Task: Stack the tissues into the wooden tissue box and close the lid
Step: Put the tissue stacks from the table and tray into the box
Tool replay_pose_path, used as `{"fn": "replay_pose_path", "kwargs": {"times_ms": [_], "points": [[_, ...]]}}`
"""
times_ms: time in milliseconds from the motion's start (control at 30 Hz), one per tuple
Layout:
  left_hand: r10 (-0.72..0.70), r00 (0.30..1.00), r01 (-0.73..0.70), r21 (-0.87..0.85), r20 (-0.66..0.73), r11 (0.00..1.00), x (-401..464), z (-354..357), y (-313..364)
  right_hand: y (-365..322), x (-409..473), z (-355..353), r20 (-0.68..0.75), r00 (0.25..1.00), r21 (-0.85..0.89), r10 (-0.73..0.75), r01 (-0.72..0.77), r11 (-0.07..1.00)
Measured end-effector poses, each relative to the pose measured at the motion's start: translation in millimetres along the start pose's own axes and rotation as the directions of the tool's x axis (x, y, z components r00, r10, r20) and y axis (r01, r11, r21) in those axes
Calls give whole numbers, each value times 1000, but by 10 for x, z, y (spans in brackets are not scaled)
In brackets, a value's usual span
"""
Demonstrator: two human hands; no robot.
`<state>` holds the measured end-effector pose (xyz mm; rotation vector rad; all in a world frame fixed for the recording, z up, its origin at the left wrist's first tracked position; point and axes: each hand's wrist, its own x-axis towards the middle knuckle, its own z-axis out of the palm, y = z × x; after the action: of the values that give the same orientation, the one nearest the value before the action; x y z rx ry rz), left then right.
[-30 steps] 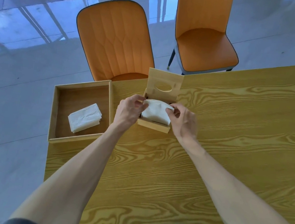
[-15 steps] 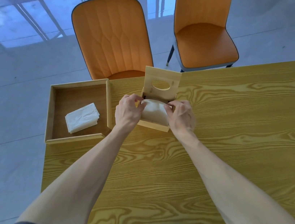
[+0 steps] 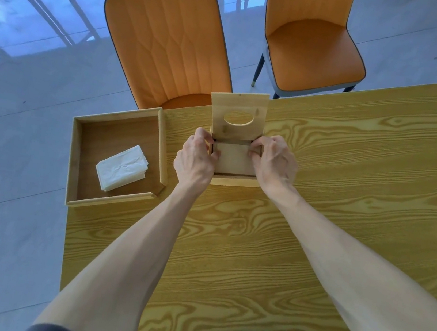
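Both hands reach into the wooden tissue box point(image 3: 233, 180): the left hand point(image 3: 195, 160) and right hand point(image 3: 275, 163) press curled fingertips down on a flat wooden plate point(image 3: 233, 159) inside it. Just beyond the fingers the lid point(image 3: 238, 114) stands upright. Left of the left hand, a tray point(image 3: 163, 143) holds folded tissues point(image 3: 121, 167).
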<state>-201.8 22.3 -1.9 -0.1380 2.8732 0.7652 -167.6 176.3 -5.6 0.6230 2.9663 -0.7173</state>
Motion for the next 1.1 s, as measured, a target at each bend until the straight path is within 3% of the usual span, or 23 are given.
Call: {"fn": "replay_pose_path", "kwargs": {"times_ms": [367,600,767,1100], "points": [[37,999,-36,-9,32,999,-32,-135,-15,-29,-40,-121,16,999,-29,-42,43,999],[34,978,-37,13,205,999,-132,-413,-114,-158,-109,-332,32,999,-102,-44,47,994],[8,970,-15,30,242,999,-238,-664,-294,-305,-226,-485,34,993,-179,-109,113,977],[-190,971,190,17,146,982,-497,-1191,-1009,-1074,-526,-382,111,962,4,-251,252,968]]}}
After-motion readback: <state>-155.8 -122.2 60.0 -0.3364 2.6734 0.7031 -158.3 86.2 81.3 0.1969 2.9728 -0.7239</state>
